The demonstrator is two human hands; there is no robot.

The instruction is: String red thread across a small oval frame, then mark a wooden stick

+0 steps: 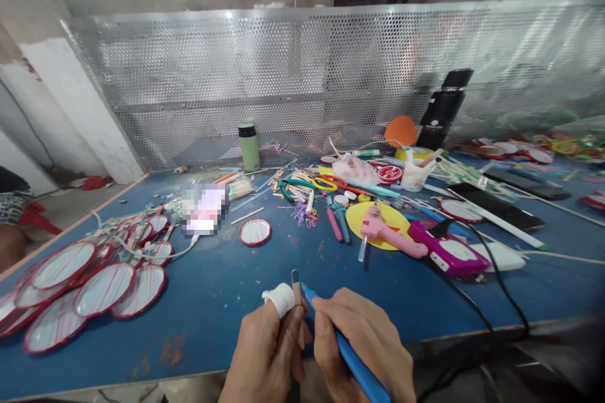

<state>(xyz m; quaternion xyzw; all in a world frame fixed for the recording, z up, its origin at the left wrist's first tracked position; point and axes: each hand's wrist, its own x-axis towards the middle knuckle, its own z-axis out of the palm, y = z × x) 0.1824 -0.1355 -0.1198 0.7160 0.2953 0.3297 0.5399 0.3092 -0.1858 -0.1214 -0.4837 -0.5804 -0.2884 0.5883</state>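
My left hand (271, 346) is closed around a small wooden craft stick (296, 289), which points up from the fingers and has a dark outline at its rounded tip. A white wrapping (280, 300) covers one finger of this hand. In my right hand (363, 340) is a blue pen-shaped tool (352, 362), gripped like a pencil. Its tip sits right beside the stick; whether the two touch I cannot tell. Beyond the hands lies a round red-rimmed disc (255, 232) on the blue table (208, 308).
Red-rimmed discs (104, 289) are heaped at the left near a lit phone (207, 209). A pink glue gun (390, 234) rests on a yellow disc, its cable trailing past a purple device (449, 250). Behind are a green bottle (249, 148), loose sticks, scissors (324, 184) and a perforated metal screen (293, 75).
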